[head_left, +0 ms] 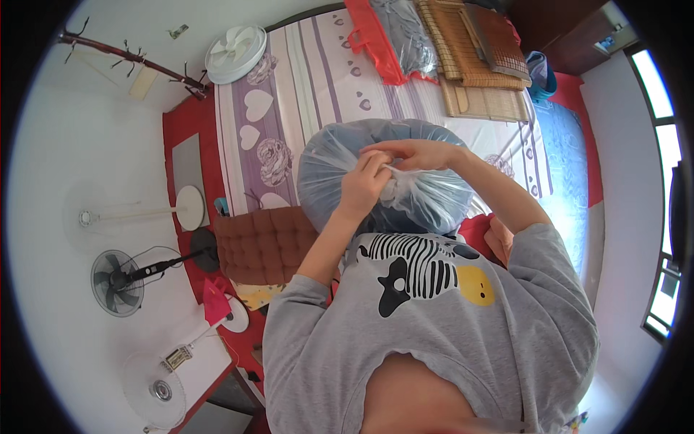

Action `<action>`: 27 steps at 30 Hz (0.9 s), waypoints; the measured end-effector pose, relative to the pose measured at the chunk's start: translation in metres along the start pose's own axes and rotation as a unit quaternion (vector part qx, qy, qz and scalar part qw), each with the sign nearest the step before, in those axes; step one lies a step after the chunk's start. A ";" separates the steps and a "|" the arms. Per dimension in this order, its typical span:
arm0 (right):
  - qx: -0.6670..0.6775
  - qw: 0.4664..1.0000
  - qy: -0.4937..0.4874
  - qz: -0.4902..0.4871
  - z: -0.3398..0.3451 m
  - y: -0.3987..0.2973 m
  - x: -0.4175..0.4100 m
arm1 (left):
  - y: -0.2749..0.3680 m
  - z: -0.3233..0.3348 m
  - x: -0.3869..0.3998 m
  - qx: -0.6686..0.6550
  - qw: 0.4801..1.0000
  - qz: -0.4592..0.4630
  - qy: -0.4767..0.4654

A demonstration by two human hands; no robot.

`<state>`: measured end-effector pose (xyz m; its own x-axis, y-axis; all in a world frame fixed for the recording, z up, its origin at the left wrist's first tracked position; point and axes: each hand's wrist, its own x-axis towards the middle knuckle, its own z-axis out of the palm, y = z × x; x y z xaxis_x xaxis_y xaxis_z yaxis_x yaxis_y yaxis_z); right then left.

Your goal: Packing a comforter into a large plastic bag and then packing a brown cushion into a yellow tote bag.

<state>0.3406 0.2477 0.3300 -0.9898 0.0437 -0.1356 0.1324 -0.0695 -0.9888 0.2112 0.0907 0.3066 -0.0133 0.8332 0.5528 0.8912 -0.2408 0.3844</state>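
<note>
A large translucent plastic bag (325, 173), bulging with dark bluish contents that look soft, rests on the near edge of the bed in front of my body. Its mouth is gathered into a twisted bunch at the top. My left hand (366, 179) is closed around the gathered plastic, knuckles up. Reaching in from the right, my right hand (415, 154) has its fingers at the same bunch, touching or nearly touching the left fingers. Whether its fingertips pinch the plastic is hidden.
Under the bag is a bed with a striped, heart-patterned sheet (320, 81). Folded woven mats (477, 54) and a red-edged clear bag (401, 43) lie at the far side. A brown tufted cushion (265, 244) is at left, near a black standing fan (118, 282) and a coat rack (130, 54).
</note>
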 end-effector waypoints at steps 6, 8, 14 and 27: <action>-0.277 0.946 0.169 -0.017 -0.007 0.024 0.003 | 0.006 0.006 0.000 -0.016 0.996 -0.022 0.086; -0.314 0.917 0.242 -0.053 0.001 0.017 0.007 | 0.004 0.005 -0.001 -0.014 0.995 -0.023 0.093; -0.373 0.864 0.300 -0.157 0.005 -0.048 0.007 | 0.002 0.013 -0.011 -0.017 0.992 -0.035 0.121; -0.548 0.805 0.212 -0.079 -0.003 -0.030 0.010 | -0.007 0.010 -0.014 -0.136 0.989 -0.053 0.007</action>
<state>0.3269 0.2531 0.3577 -0.9226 0.3187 0.2173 0.2040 0.8812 -0.4264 0.2095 0.0857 0.2890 -0.1074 0.8542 0.5086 0.7300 -0.2796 0.6237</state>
